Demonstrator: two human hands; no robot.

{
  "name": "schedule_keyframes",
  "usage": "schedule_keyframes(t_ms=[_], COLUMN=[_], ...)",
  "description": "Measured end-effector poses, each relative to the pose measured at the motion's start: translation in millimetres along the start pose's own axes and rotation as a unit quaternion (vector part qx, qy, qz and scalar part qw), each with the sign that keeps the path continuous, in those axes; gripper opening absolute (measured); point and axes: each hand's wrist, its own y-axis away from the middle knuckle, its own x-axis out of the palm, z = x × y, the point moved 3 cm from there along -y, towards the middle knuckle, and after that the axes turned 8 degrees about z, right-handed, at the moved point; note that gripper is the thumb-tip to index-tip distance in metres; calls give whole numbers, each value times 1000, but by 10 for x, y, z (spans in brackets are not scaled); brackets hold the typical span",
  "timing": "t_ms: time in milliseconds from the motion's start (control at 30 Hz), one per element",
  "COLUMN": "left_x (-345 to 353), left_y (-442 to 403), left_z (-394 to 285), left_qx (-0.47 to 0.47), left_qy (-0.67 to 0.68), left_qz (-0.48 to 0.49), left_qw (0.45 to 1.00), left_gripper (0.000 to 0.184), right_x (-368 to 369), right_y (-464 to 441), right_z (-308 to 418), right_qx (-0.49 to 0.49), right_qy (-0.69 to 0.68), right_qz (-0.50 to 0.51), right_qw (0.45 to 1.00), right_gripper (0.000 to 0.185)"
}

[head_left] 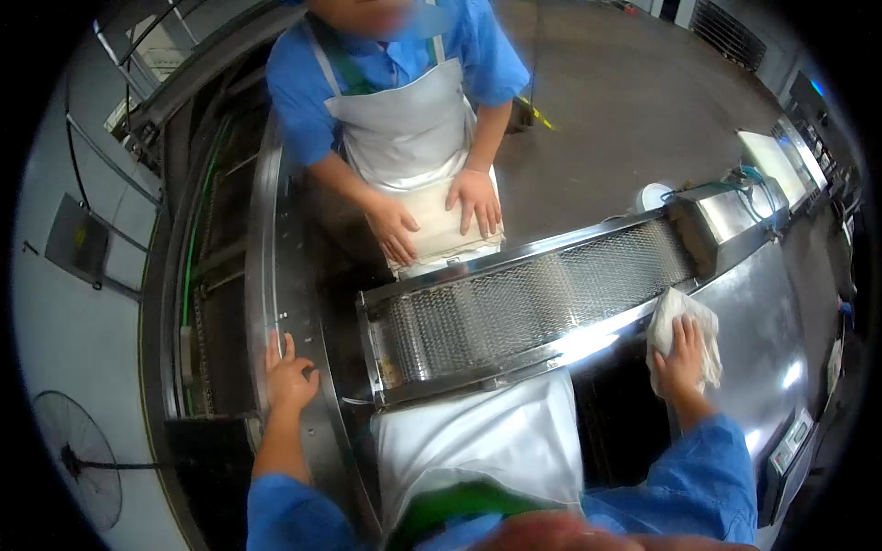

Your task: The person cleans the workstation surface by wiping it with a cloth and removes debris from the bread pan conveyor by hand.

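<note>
Conveyor edge (pixel 514 364): right hand (pixel 682 358) spread on cloth (pixel 671 314) | rail (pixel 262 262): left hand (pixel 291 381) part-open, seemingly empty

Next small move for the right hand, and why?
Probably slide the cloth along the steel counter: the right hand already lies spread on it, the counter's surface extends just beside it, and the left hand is well off by the side rail.

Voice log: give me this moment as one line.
left hand: at metal rail | right hand: on white cloth | co-worker: across mesh belt
</note>
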Motion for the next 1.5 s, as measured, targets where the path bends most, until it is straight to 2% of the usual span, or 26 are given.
schedule_keyframes(t_ms=[100, 133, 200, 333, 433, 533, 733, 1067, 1500], left_x=[-6, -29, 17, -28, 2, -61, -61, -9, -72], left_y=[2, 2, -19, 27, 31, 22, 6, 25, 35], left_z=[2, -29, 12, -21, 15, -42, -43, -12, -59], left_qx=[-23, -63, -48, -18, 22, 6, 3, 28, 9], left_qy=[8, 20, 13, 16, 16, 12, 8, 3, 9], left_qz=[20, 45, 49, 20, -23, -2, 2, -38, -32], left_qw=[999, 997, 998, 1000, 999, 1000, 1000, 999, 999], left_gripper=[13, 14, 14, 15, 12, 13, 13, 10, 10], right_x=[-17, -102, -191, -37, 149, -3, 97, 67, 192], right_y=[11, 26, 30, 8, -15, -2, -12, 15, 8], right_z=[-6, 100, 134, 14, -122, 42, -61, -61, -165], right_qx=[12, 36, 43, 25, -13, 15, -3, -11, -7], right_qy=[-8, 3, -41, -17, -19, -25, -35, -27, -21], right_qz=[13, 18, 44, 42, -27, -19, -34, -32, -33], right_qw=[1000, 999, 997, 999, 999, 999, 999, 999, 999], right_gripper=[75, 74, 75, 80, 78, 76, 76, 76, 80])
